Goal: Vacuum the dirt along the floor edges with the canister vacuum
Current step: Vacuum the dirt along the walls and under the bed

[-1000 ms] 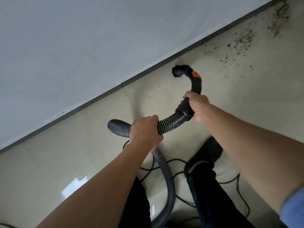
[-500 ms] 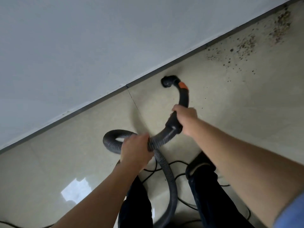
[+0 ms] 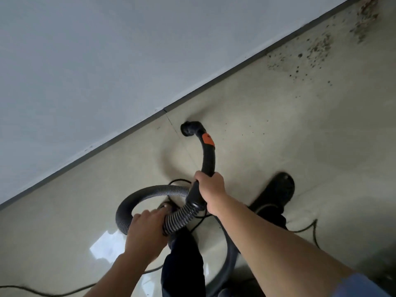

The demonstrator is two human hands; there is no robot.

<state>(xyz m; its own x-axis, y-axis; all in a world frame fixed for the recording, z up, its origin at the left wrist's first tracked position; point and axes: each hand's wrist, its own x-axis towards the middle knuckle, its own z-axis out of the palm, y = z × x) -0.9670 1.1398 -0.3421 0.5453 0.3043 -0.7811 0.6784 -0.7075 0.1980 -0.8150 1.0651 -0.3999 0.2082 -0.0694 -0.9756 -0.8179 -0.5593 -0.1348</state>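
- Black plastic forms the curved handle (image 3: 209,161) of the vacuum hose, which is marked by an orange patch (image 3: 207,140).
- Its nozzle end (image 3: 189,129) is held low over the floor (image 3: 289,129), near the dark skirting strip (image 3: 214,85) at the foot of the wall (image 3: 107,50). Whether the tile is touched cannot be told.
- The lower part of the handle is grasped by the right hand (image 3: 211,187), just above the joint with the corrugated hose (image 3: 150,190).
- The hose is gripped by the left hand (image 3: 147,228) where it curls into a loop, though those fingers are somewhat blurred.
- The canister itself is not seen; the hose is led down out of view past a dark trouser leg (image 3: 182,266).
- A dense scatter of dirt (image 3: 317,50) lies along the floor edge towards the far right, well apart from the nozzle. A few loose specks are seen in between.
- The floor edge to the left of the nozzle looks free of crumbs, so that stretch is judged done or never soiled.
- The main patch is judged untouched, so most of the work is left.
- A power cord (image 3: 310,228) is trailed over the floor beside a black shoe (image 3: 278,189).
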